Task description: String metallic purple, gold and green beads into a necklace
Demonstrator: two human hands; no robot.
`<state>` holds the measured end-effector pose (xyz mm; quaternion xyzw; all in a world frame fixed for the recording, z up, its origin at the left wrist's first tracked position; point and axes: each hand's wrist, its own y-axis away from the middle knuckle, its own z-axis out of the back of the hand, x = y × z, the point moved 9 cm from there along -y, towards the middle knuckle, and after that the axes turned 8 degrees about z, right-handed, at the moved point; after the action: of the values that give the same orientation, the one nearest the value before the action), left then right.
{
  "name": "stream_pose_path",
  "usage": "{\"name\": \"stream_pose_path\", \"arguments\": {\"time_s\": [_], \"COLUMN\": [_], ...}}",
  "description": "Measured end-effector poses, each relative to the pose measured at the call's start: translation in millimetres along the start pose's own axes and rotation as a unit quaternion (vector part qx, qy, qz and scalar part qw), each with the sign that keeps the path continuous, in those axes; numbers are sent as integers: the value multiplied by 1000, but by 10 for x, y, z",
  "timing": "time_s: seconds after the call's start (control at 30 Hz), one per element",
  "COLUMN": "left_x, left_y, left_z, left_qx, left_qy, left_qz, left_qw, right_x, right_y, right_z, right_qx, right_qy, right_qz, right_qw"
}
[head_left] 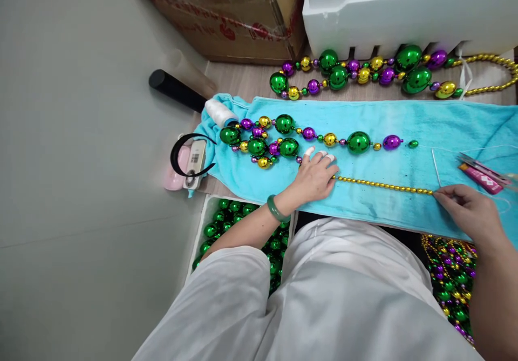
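Note:
Both of my hands are at a strand of small gold beads (382,184), which runs straight between them over the blue towel (364,115). My left hand (318,178), with white covers on several fingertips, lies palm down and closes thumb and forefinger on the strand's left end. At the right end, my right hand (465,207) pinches the last bead. A thin pale strip (436,168) rises beside those fingers; I cannot tell what it is. Above lies a string of large green, purple and gold beads (359,142), its loose right end trailing white thread.
A finished-looking bead necklace (338,77) lies behind the towel, before a white foam box (404,21) and a cardboard box (226,15). Scissors (481,168) rest on a pink packet (483,180) at right. A thread spool (220,114) and black headband (174,156) are at left.

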<state>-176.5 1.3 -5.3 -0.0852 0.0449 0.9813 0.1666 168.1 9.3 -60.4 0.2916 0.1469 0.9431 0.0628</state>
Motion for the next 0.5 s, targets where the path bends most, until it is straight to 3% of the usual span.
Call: {"name": "stream_pose_path", "arguments": {"time_s": [0.23, 0.5], "left_x": [-190, -111], "left_y": [-61, -60], "left_z": [-59, -58], "left_qx": [8, 15], "left_qy": [26, 3], "left_qz": [-21, 1], "left_qw": [999, 1000], "right_x": [45, 67], "right_y": [8, -4], "right_z": [-16, -21], "right_qx": [9, 12], "right_qy": [9, 3], "right_qz": [11, 14], "right_qw": [1000, 1000]}}
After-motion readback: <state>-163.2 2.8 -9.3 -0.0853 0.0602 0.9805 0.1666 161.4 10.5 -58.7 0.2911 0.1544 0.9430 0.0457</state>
